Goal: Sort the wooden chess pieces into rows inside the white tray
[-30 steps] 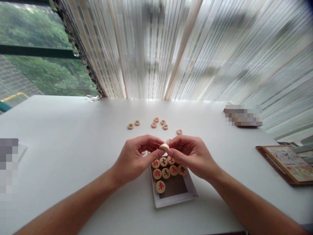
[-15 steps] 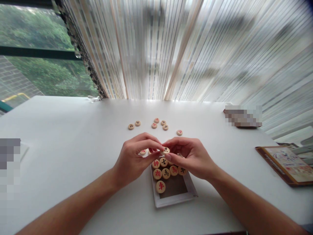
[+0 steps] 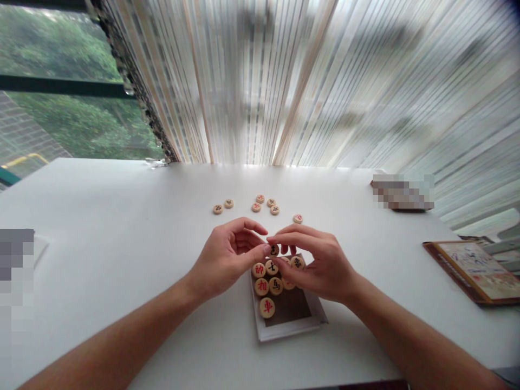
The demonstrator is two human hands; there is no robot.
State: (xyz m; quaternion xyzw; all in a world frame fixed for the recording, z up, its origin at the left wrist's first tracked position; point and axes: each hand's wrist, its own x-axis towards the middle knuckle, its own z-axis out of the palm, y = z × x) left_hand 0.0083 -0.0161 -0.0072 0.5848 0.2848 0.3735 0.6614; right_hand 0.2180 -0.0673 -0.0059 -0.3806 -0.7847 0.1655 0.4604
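A wooden chess piece (image 3: pixel 274 250) with a black character is pinched between the left hand (image 3: pixel 227 257) and right hand (image 3: pixel 320 265), above a tray (image 3: pixel 284 327) of pieces including a red 帅 (image 3: pixel 259 270).

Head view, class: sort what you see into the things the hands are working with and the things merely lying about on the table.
In use:
- left hand and right hand, pinching one black-marked disc between them
- shallow box
- discs in the box
- loose discs farther up the table

Lying about:
- game board at right
- blurred items at both table edges
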